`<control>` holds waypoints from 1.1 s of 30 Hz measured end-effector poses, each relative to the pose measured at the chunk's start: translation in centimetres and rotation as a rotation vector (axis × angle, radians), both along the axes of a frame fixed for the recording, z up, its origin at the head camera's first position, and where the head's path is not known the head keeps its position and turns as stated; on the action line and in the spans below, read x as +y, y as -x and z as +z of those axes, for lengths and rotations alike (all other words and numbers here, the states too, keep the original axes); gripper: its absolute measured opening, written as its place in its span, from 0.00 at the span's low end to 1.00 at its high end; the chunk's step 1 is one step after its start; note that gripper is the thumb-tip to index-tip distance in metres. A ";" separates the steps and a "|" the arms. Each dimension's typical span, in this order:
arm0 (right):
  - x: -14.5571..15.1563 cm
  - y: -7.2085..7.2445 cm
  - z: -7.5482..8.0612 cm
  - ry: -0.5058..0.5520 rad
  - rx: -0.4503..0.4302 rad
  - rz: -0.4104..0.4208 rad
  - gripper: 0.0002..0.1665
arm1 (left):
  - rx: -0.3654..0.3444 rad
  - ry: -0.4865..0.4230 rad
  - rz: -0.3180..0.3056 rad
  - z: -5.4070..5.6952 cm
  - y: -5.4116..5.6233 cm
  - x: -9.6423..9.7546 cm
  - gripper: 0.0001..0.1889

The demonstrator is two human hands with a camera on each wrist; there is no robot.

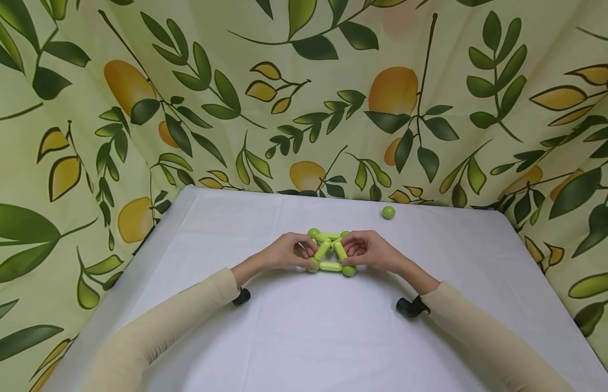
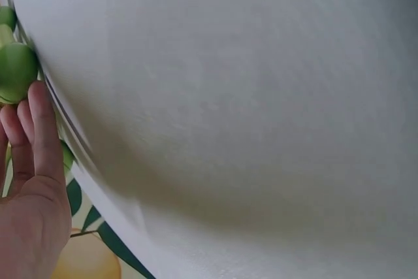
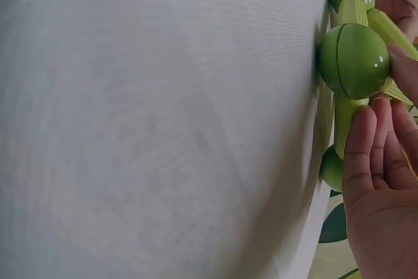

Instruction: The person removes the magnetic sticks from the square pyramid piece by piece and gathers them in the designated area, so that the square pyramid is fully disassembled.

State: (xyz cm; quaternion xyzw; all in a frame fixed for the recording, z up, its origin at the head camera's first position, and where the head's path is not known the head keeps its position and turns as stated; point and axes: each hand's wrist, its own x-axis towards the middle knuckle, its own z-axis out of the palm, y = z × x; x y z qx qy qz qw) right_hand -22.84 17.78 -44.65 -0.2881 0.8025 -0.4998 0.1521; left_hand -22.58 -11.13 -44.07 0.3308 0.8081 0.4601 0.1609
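Observation:
A toy frame of light-green magnetic-looking rods (image 1: pixel 330 267) and darker green balls (image 1: pixel 349 270) is held low at the table's middle. Balls mark its corners, and sloping rods rise from the front ones to lean together. On its left side my left hand (image 1: pixel 286 251) grips it, thumb at the front-left ball (image 1: pixel 312 265). Opposite, my right hand (image 1: pixel 375 252) pinches the right side, thumb on the front-right ball (image 3: pixel 354 61), fingers by the side rod. The left wrist view catches only a ball (image 2: pixel 18 73) above the left fingertips. Fingers partly hide both side rods.
One loose green ball (image 1: pixel 388 212) lies near the table's back edge, right of the frame. White cloth covers the table (image 1: pixel 304 337). A curtain (image 1: pixel 333 125) printed with leaves and fruit hangs behind and at both sides. Black wrist cameras (image 1: pixel 412 307) sit under the sleeves.

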 end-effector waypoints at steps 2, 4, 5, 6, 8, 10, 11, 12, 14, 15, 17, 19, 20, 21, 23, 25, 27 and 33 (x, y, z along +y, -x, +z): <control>0.0 0.0 0.0 0.000 0.004 -0.002 0.22 | -0.003 0.012 0.002 0.0 0.0 0.0 0.15; 0.0 -0.1 0.0 0.002 0.003 -0.003 0.22 | -0.007 0.022 0.002 0.0 0.0 -0.1 0.15; 0.0 -0.1 0.0 0.002 0.005 -0.004 0.21 | -0.009 0.026 0.001 0.0 0.0 -0.1 0.15; 0.0 -0.1 0.0 0.004 0.006 -0.004 0.21 | -0.008 0.026 -0.002 0.0 0.1 -0.1 0.15; 0.0 -0.1 0.0 0.011 0.008 -0.005 0.21 | -0.009 0.028 -0.007 0.1 0.1 -0.1 0.14; 0.0 -0.2 -0.1 0.017 0.016 -0.004 0.21 | -0.008 0.026 -0.012 0.2 0.1 -0.2 0.14; -0.1 -0.2 -0.1 0.020 0.020 -0.003 0.21 | -0.012 0.027 -0.012 0.3 0.1 -0.2 0.14; -0.1 -0.2 -0.1 0.025 0.025 -0.001 0.21 | -0.014 0.028 -0.011 0.3 0.1 -0.2 0.14; -0.1 -0.2 -0.2 0.028 0.040 0.001 0.20 | -0.024 0.030 -0.010 0.4 0.0 -0.2 0.14; -0.1 -0.3 -0.2 0.029 0.048 0.003 0.20 | -0.027 0.029 -0.010 0.4 0.0 -0.2 0.14; -0.2 -0.3 -0.3 0.028 0.066 0.003 0.20 | -0.030 0.029 -0.010 0.4 0.0 -0.2 0.14; -0.2 -0.3 -0.4 0.025 0.085 0.002 0.19 | -0.027 0.030 -0.012 0.3 0.0 -0.2 0.13; -0.3 -0.2 -0.4 0.027 0.093 0.004 0.19 | -0.027 0.029 -0.014 0.3 0.0 -0.2 0.13; -0.3 -0.2 -0.4 0.030 0.100 0.007 0.18 | -0.027 0.031 -0.014 0.2 0.0 -0.2 0.13; -0.4 -0.2 -0.5 0.035 0.106 0.012 0.18 | -0.026 0.037 -0.014 0.2 0.0 -0.2 0.13; -0.4 -0.2 -0.4 0.045 0.107 0.012 0.18 | -0.026 0.039 -0.016 0.2 0.0 -0.2 0.13; -0.3 -0.3 -0.1 0.056 0.106 0.003 0.18 | -0.025 0.041 -0.018 0.1 0.0 -0.2 0.13; 0.5 -0.1 0.5 0.109 0.116 -0.028 0.19 | -0.022 0.042 -0.019 0.1 0.0 -0.1 0.13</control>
